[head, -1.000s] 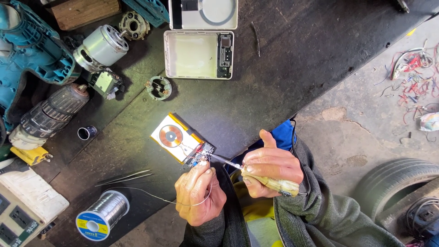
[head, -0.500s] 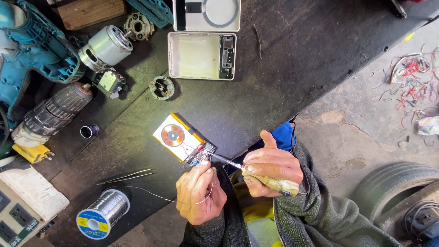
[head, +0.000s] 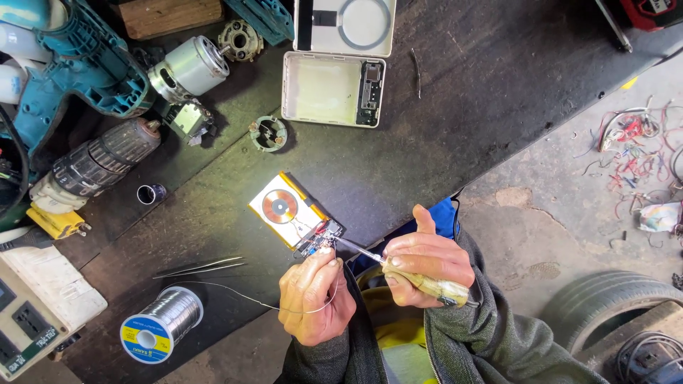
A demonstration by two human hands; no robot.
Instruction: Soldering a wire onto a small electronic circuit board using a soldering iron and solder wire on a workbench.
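Note:
My right hand [head: 425,264] grips a soldering iron [head: 416,279] with a taped handle, its metal tip touching a small circuit board [head: 324,240]. That board sits at the corner of a flat white battery pack with a copper coil [head: 284,208] on the dark workbench. My left hand [head: 313,299] pinches a strand of solder wire [head: 235,295] and holds its end at the board beside the iron's tip. The wire trails left to a solder spool [head: 158,333].
Tweezers [head: 199,267] lie left of my hands. An open white case [head: 333,89] and its lid [head: 345,25] sit at the top. Motors [head: 186,69], a drill chuck [head: 107,158] and a teal drill body [head: 67,67] crowd the left. A tyre [head: 619,302] lies on the floor.
Both hands stay at the board with iron and solder; only the view has shifted slightly.

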